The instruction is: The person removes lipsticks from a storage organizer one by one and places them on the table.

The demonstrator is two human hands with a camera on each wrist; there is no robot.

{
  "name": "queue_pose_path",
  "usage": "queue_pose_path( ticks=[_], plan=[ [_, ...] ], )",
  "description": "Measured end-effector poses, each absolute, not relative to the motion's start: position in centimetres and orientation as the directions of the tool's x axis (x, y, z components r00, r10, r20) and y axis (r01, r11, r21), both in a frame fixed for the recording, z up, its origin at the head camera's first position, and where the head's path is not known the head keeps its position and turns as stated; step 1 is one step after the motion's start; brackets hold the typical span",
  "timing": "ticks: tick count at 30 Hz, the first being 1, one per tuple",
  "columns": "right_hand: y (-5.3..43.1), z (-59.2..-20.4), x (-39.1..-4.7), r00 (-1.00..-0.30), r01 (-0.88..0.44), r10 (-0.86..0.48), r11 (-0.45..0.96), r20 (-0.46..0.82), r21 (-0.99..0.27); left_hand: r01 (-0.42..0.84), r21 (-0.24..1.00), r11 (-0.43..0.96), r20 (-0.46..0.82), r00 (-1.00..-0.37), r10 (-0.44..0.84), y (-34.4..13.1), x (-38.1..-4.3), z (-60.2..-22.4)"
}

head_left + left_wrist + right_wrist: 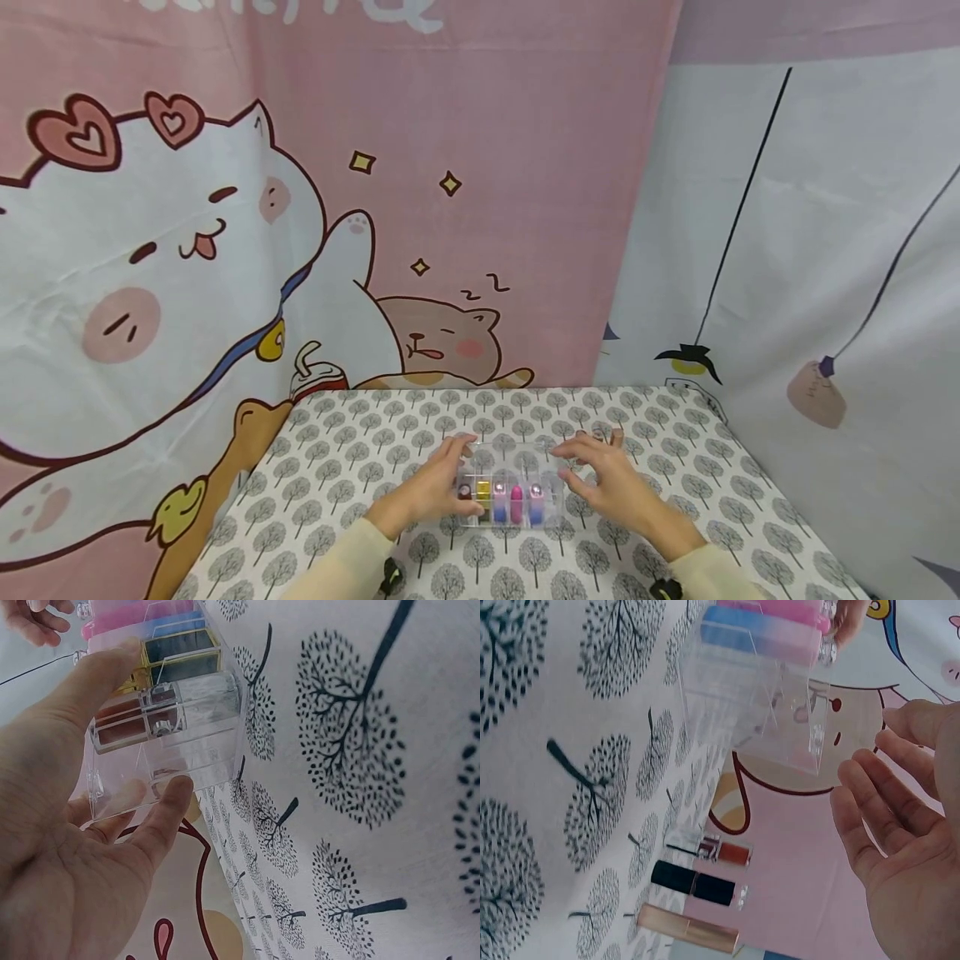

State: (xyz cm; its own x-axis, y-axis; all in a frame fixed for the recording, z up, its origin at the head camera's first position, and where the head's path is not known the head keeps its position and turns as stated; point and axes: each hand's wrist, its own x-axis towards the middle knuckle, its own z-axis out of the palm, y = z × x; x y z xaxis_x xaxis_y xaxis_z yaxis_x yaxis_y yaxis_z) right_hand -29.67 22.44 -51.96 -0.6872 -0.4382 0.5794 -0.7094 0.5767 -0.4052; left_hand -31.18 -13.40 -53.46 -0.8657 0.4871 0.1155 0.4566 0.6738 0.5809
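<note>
A clear plastic lipstick organizer (555, 502) stands on the table. Its front row holds several lip tubes: a dark red lip gloss (124, 724), a gold-trimmed tube (182, 654), a magenta tube (517, 504) and pink-to-blue tubes (761, 634). My left hand (433, 489) grips the organizer's left end, thumb at the front by the gold-trimmed tube and fingers along the side and back. Off the right end, my right hand (617, 490) is held with fingers loosely bent and nothing in them. In the right wrist view, the nearest organizer compartments hold no tubes.
Past the organizer, a red lip gloss (735, 853), a black lipstick (694, 883) and a gold tube (688, 928) stand in a row, mostly hidden behind my right hand in the head view. The tree-print tablecloth (360, 467) meets a cartoon-print curtain (555, 208).
</note>
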Motion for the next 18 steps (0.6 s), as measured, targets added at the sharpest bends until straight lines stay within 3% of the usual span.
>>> queue_pose_path(
  ticks=[10, 18],
  plan=[
    [21.3, -52.0, -29.4, -0.642, -0.751, -0.535, 0.581, 0.549, -0.313, 0.466, 0.59, 0.66, 0.12, -0.858, 0.499, -13.5, -31.1, -53.3],
    [20.7, -52.6, -29.3, -0.659, -0.75, -0.577, 0.551, 0.483, -0.365, 0.461, 0.597, 0.657, 0.122, -0.861, 0.494, -13.5, -31.1, -53.4]
  ],
)
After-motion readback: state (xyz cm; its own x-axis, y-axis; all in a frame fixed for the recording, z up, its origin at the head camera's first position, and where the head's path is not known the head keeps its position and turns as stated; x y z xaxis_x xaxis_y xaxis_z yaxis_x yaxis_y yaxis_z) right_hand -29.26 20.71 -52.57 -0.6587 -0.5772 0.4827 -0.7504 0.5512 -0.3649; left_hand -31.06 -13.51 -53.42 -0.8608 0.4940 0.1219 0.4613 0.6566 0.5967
